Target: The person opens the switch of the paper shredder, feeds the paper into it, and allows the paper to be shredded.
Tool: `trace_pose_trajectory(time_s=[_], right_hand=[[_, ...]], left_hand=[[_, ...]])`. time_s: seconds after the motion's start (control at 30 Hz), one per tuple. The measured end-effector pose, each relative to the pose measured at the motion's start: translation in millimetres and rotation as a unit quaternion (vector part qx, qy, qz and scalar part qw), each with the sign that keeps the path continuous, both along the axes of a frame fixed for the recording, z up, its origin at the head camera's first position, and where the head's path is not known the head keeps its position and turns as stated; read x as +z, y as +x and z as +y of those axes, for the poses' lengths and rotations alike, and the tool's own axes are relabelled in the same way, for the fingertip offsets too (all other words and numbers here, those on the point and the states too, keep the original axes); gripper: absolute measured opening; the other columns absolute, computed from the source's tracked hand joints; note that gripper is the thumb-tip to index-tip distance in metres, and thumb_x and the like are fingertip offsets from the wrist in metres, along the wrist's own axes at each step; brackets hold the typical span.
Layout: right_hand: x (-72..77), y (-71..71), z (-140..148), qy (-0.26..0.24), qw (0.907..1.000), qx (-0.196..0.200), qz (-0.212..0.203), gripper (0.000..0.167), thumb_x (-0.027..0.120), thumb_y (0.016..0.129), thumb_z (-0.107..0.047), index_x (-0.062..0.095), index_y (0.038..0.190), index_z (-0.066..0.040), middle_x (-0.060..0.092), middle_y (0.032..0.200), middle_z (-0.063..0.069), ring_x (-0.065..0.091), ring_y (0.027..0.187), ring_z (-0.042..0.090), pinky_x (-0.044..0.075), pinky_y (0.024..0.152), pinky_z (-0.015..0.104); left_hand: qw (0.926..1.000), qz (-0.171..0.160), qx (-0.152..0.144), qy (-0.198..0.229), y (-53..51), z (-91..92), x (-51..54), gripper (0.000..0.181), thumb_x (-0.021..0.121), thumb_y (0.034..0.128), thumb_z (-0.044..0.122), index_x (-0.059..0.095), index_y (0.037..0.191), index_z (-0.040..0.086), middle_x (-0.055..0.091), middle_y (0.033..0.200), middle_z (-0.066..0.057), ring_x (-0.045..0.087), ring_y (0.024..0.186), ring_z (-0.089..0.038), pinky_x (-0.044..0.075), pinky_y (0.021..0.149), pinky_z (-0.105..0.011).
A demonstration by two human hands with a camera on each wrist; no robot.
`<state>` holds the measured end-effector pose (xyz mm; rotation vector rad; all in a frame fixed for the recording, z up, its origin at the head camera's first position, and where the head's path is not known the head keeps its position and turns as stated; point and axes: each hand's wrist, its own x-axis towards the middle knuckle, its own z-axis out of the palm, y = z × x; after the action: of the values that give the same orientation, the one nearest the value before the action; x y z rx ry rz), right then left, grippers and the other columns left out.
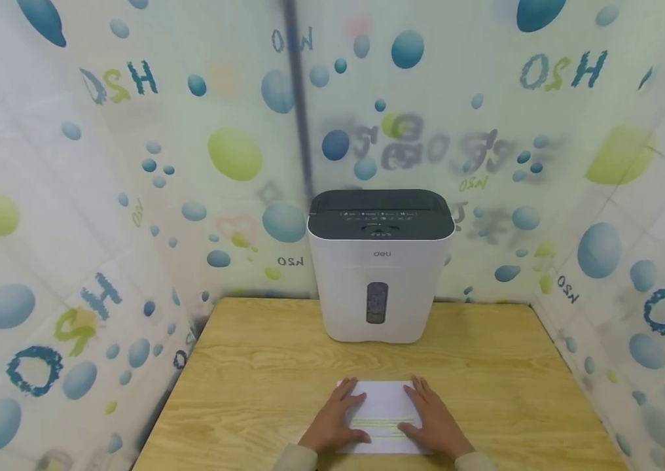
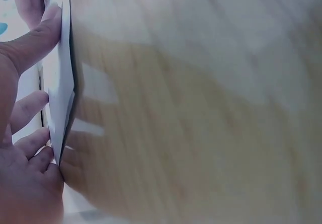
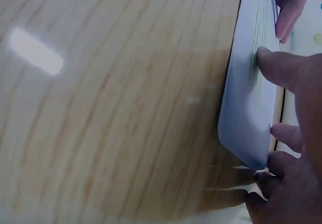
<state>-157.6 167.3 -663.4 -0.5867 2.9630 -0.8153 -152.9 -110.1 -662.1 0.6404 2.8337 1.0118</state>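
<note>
A white paper [image 1: 382, 400] with yellow-green lines across it lies near the front of the wooden table [image 1: 250, 366]. My left hand [image 1: 335, 418] rests on its left side, thumb on top and fingers stretched toward the far edge. On the right side lies my right hand [image 1: 434, 422], its thumb [image 3: 279, 68] touching the paper near the printed lines. In the left wrist view the paper's edge [image 2: 63, 78] shows a slight gap at one corner, like layers or a fold; I cannot tell which. Fingers of both hands touch the paper's margins.
Behind the paper stands a white paper shredder [image 1: 347, 288] with a dark top [image 1: 379, 226] and a small front window [image 1: 376, 303]. Curtains [image 1: 232, 216] printed with bubbles surround the table at the back and both sides.
</note>
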Motion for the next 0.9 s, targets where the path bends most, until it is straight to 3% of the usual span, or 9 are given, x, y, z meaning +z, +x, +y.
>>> trace_pose_trajectory(time_s=[0.17, 0.3, 0.4, 0.47, 0.53, 0.67, 0.77, 0.9], right_hand=[[5.9, 0.2, -4, -0.013, 0.9999, -0.005, -0.005, 0.082, 0.081, 0.084, -0.041, 0.05, 0.149, -0.002, 0.04, 0.158, 0.028, 0.035, 0.147, 0.051, 0.032, 0.115, 0.068], [8.2, 0.4, -9, -0.029, 0.9991, -0.03, -0.002, 0.083, 0.086, 0.081, -0.033, 0.049, 0.15, -0.007, 0.051, 0.152, 0.021, 0.044, 0.142, 0.047, 0.035, 0.115, 0.065], [9.1, 0.8, -11, -0.049, 0.9969, -0.058, 0.021, 0.078, 0.088, 0.078, -0.022, 0.053, 0.146, -0.007, 0.061, 0.139, 0.017, 0.055, 0.129, 0.038, 0.045, 0.109, 0.059], [10.5, -0.9, -11, -0.078, 0.9931, -0.085, 0.022, 0.07, 0.086, 0.079, -0.015, 0.057, 0.142, -0.007, 0.066, 0.123, 0.011, 0.06, 0.112, 0.028, 0.052, 0.098, 0.049], [11.8, -4.6, -9, -0.116, 0.9868, -0.112, 0.006, 0.056, 0.083, 0.082, -0.01, 0.062, 0.134, -0.007, 0.066, 0.107, 0.005, 0.059, 0.095, 0.018, 0.054, 0.084, 0.036], [17.3, -12.8, -1, -0.196, 0.9666, -0.155, -0.056, 0.027, 0.076, 0.09, -0.008, 0.069, 0.116, -0.008, 0.067, 0.093, 0.001, 0.057, 0.08, 0.008, 0.049, 0.07, 0.023], [20.8, -14.6, 6, -0.235, 0.9539, -0.166, -0.085, 0.013, 0.074, 0.091, -0.005, 0.072, 0.101, -0.013, 0.072, 0.098, 0.0, 0.063, 0.083, 0.009, 0.052, 0.074, 0.022], [20.4, -14.6, 15, -0.277, 0.9378, -0.179, -0.108, 0.015, 0.074, 0.09, -0.003, 0.073, 0.09, -0.017, 0.074, 0.101, -0.001, 0.067, 0.091, 0.009, 0.053, 0.08, 0.02]], left_hand=[[1.0, -0.001, 0.007, 0.003, -2.1, 0.0, 0.0, 0.087, 0.092, 0.067, 0.049, 0.062, 0.141, 0.014, 0.039, 0.164, -0.013, 0.034, 0.152, -0.039, 0.034, 0.119, -0.055], [0.9999, 0.002, 0.013, 0.0, -3.9, -0.1, -0.8, 0.086, 0.092, 0.0652, 0.051, 0.064, 0.139, 0.017, 0.041, 0.162, -0.012, 0.036, 0.15, -0.04, 0.035, 0.118, -0.056], [0.9998, 0.0, 0.02, -0.001, -5.9, 0.8, -2.3, 0.085, 0.093, 0.0625, 0.052, 0.066, 0.137, 0.021, 0.043, 0.161, -0.01, 0.038, 0.149, -0.04, 0.035, 0.119, -0.057], [0.9997, 0.004, 0.025, -0.005, -7.6, 2.0, -4.1, 0.087, 0.094, 0.0605, 0.054, 0.065, 0.137, 0.023, 0.045, 0.16, -0.008, 0.039, 0.149, -0.037, 0.035, 0.118, -0.057], [0.9995, 0.008, 0.029, -0.007, -9.4, 3.2, -5.9, 0.092, 0.095, 0.0581, 0.056, 0.063, 0.139, 0.025, 0.045, 0.159, -0.007, 0.041, 0.147, -0.035, 0.037, 0.117, -0.058], [0.9992, 0.002, 0.04, 0.005, -12.6, 5.2, -8.2, 0.112, 0.097, 0.0534, 0.055, 0.052, 0.149, 0.019, 0.042, 0.16, -0.008, 0.04, 0.146, -0.035, 0.036, 0.117, -0.059], [0.9981, -0.001, 0.054, 0.031, -17.1, 5.3, -10.3, 0.119, 0.1, 0.0514, 0.049, 0.047, 0.152, 0.012, 0.04, 0.16, -0.012, 0.039, 0.146, -0.038, 0.035, 0.119, -0.059], [0.9927, 0.002, 0.088, 0.083, -26.6, 3.1, -13.9, 0.112, 0.1, 0.0547, 0.035, 0.048, 0.15, 0.01, 0.048, 0.151, -0.011, 0.045, 0.14, -0.036, 0.04, 0.117, -0.054]])
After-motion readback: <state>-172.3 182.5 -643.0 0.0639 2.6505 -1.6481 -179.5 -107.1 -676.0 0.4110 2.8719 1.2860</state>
